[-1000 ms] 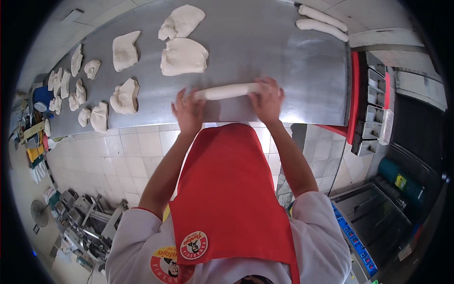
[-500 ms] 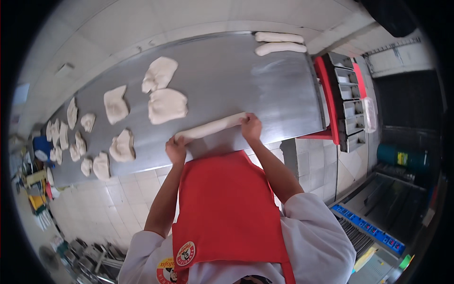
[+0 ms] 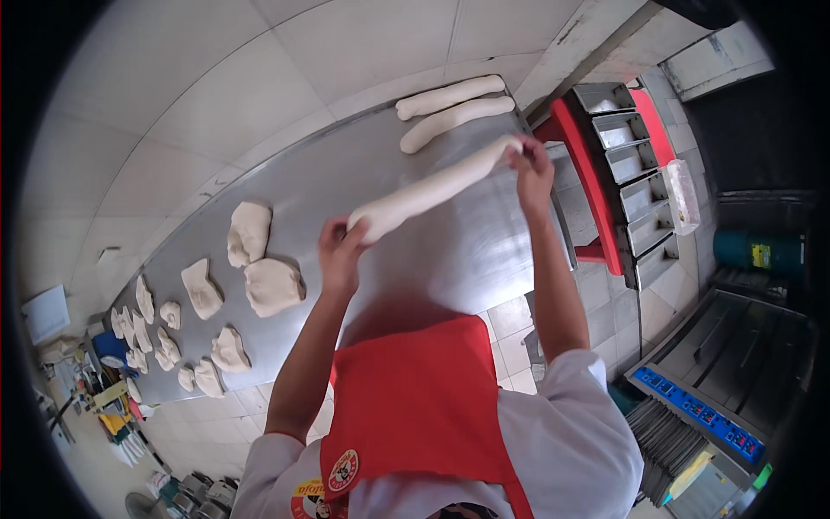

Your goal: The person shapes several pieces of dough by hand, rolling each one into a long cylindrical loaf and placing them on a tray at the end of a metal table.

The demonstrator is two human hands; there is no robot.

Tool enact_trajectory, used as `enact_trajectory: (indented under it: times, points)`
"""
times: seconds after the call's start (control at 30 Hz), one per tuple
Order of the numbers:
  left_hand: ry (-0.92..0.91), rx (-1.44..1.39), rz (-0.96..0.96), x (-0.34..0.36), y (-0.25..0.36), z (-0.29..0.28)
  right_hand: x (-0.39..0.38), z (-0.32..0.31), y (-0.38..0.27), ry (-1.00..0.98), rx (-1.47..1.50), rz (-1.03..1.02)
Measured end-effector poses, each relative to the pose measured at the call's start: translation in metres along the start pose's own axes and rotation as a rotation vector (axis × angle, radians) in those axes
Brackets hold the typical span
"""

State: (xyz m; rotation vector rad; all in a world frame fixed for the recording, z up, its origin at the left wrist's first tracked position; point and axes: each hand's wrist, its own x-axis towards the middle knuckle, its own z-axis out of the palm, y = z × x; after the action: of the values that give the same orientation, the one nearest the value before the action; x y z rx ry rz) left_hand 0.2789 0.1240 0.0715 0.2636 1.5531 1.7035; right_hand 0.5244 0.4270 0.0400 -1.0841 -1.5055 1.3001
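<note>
A long pale dough roll (image 3: 437, 189) stretches between my two hands above the steel table (image 3: 406, 259). My left hand (image 3: 340, 245) grips its near left end, fingers closed round it. At the far right end, my right hand (image 3: 532, 162) is closed on the dough. The roll slants up to the right. Just beyond it, two more dough rolls, one at the back (image 3: 451, 95) and one in front of it (image 3: 456, 122), lie side by side at the table's far right corner.
Flat dough pieces (image 3: 273, 286) and several smaller lumps (image 3: 169, 349) lie on the table's left part. Right of the table, a red stand (image 3: 590, 186) holds a row of metal loaf pans (image 3: 641, 197). A tiled wall (image 3: 216, 95) borders the far side.
My hands have carried the dough roll away from the table's near edge, toward the two rolls at the far right. It slants more steeply now.
</note>
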Motion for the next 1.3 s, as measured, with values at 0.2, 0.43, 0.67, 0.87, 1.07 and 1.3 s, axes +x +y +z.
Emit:
enact_trajectory:
  times: [0.2, 0.43, 0.67, 0.87, 1.07, 1.3]
  points:
    - [0.020, 0.739, -0.115, 0.177, -0.095, 0.095, 0.090, -0.044, 0.100, 0.137, -0.472, 0.246]
    - [0.080, 1.218, 0.152, 0.246, -0.123, 0.157, -0.001, 0.066, 0.094, -0.062, 0.311, 0.879]
    - [-0.052, 1.026, 0.106, 0.274, -0.077, 0.105, 0.027, 0.145, 0.081, 0.134, 0.255, 0.828]
    - [0.160, 0.800, 0.202, 0.142, -0.094, 0.024, 0.021, 0.130, 0.119, 0.029, 0.308, 0.744]
    - [0.824, 1.058, 0.304, 0.042, -0.081, -0.194, -0.043, 0.076, 0.081, -0.127, 0.082, 0.762]
    - [0.720, 1.187, -0.598, 0.029, -0.070, -0.329, -0.121, 0.087, 0.060, -0.380, -0.085, 0.674]
